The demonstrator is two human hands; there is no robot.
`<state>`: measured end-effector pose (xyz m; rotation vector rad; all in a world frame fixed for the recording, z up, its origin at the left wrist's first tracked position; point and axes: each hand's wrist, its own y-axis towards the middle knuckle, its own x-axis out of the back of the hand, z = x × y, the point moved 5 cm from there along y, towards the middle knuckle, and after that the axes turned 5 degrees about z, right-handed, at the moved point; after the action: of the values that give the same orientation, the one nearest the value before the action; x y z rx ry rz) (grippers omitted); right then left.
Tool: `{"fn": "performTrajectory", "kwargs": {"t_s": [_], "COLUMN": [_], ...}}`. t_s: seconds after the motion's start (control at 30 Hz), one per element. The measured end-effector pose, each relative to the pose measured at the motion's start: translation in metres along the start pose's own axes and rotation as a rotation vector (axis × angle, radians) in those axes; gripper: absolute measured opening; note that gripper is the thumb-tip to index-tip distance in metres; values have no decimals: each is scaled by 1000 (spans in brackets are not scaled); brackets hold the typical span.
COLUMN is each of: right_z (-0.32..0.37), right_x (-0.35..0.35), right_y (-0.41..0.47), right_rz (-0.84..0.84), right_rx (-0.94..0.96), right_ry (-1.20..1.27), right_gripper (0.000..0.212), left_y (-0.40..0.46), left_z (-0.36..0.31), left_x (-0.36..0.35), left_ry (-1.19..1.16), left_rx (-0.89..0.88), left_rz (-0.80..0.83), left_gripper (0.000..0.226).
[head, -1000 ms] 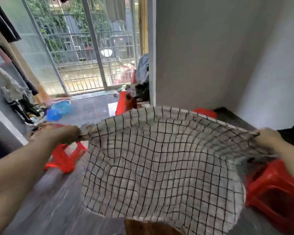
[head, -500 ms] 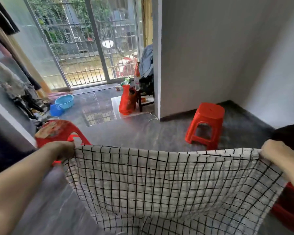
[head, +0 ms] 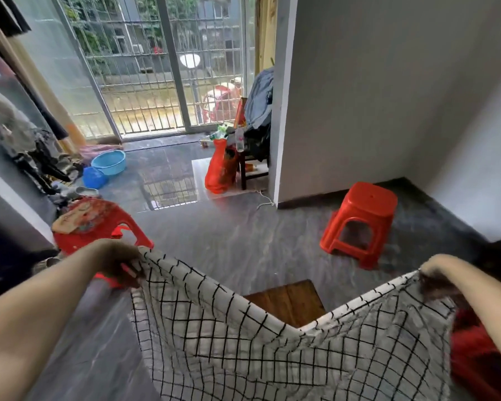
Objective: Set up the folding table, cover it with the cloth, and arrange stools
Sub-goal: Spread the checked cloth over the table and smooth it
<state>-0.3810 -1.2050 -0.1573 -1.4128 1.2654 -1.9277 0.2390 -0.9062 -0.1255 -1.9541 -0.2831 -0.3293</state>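
Note:
A white cloth with a black grid (head: 272,342) hangs spread between my hands. My left hand (head: 119,263) pinches its left corner and my right hand (head: 440,273) grips its right corner. The cloth's far edge sags in the middle, and a brown wooden corner of the folding table (head: 289,302) shows through the dip. A red plastic stool (head: 362,221) stands on the floor ahead at the right. A second red stool (head: 99,224) with clutter on its seat stands at the left, behind my left hand. Part of a third red stool (head: 475,357) shows at the right edge.
A grey wall corner (head: 281,111) juts out ahead. By it stand a dark wooden chair (head: 252,169) piled with clothes and a red bag (head: 219,169). A blue basin (head: 109,162) sits near the barred glass doors. Clothes hang along the left wall.
The cloth has come down from chest height and its far edge now sags, baring a corner of the table. Both hands have dropped lower with it.

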Motion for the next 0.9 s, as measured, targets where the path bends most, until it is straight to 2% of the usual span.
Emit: {"fn": "performTrajectory", "kwargs": {"t_s": [0.03,0.1,0.17,0.23,0.3,0.4,0.5,0.63,0.73,0.8,0.9], "right_z": [14,39,64,90,114,148,175,203,215,216,206], "right_x": [5,16,33,51,73,106,136,164,182,191,193], "right_y": [5,14,29,45,58,61,60,58,56,58,73], "right_rz": [-37,-62,-93,-159,-207,-232,-254,-262,-318,-343,-447], "right_rx": [62,136,225,305,365,449,546,684,776,815,775], "right_ry": [109,269,496,765,914,979,1037,1147,1216,1204,1070], "right_gripper": [54,57,43,20,21,28,26,26,25,33,38], "left_y": [8,20,34,50,64,76,75,62,45,37,28], "left_z": [-12,-37,-56,-78,-102,-138,-171,-194,-194,-186,-168], "left_x": [1,2,0,4,16,38,55,71,81,82,77], "left_ry": [-86,-304,-580,-675,-715,-768,-682,-651,-715,-737,-604], "left_rx": [-110,-318,-344,-335,-355,-408,-480,-586,-681,-720,-782], "left_rz": [-61,-163,-169,-196,-289,-454,-539,-663,-797,-814,-871], "left_gripper": [9,18,28,34,36,33,29,36,37,38,42]}}
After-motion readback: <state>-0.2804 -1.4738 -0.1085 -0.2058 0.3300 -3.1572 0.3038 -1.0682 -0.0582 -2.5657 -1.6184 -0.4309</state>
